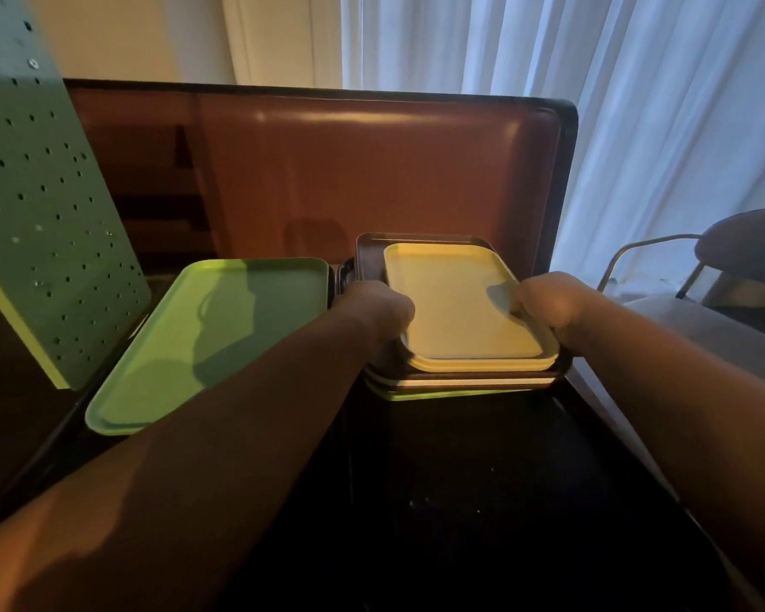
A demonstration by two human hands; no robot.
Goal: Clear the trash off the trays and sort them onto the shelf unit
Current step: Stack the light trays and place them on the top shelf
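Note:
A stack of trays sits right of centre, with a pale yellow tray (451, 302) on top. Under it lie a brown tray (369, 254), a white edge and a green edge. My left hand (378, 309) grips the stack's left side. On the right side my right hand (548, 304) is closed over the rim, thumb on the yellow tray. A single green tray (213, 342) lies to the left, empty. No trash shows on any tray.
A green perforated panel of the shelf unit (49, 223) stands at the far left. A brown padded backrest (372, 170) rises behind the trays. The dark table (482, 501) spreads in front. White curtains (637, 125) and a chair (734, 258) are on the right.

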